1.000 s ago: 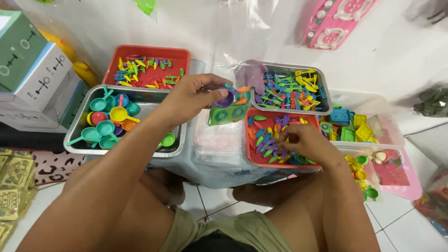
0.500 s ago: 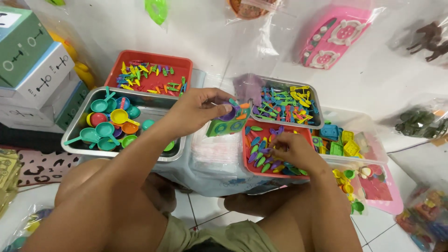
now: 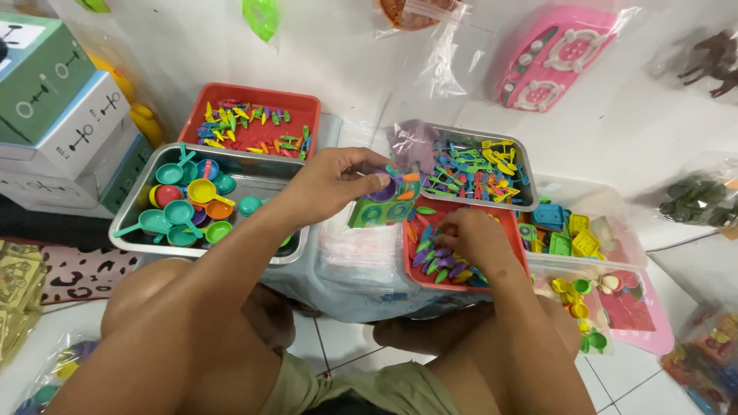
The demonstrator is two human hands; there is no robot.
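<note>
Left hand (image 3: 334,180): grips green toy stove (image 3: 383,206), long axis sideways, partly hidden. Right hand (image 3: 473,238): curled into red tray (image 3: 461,250), fingertips hidden, grip unclear.

Single head-worn view, looking steeply down, close over trays (image 3: 207,238), knees

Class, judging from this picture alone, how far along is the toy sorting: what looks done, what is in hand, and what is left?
Done: the left hand already holds a green toy stove with a purple pan and small pieces on it. In hand: the right hand is picking among small utensils in the red tray. Left: the pan tray and the utensil tray remain full.
</note>
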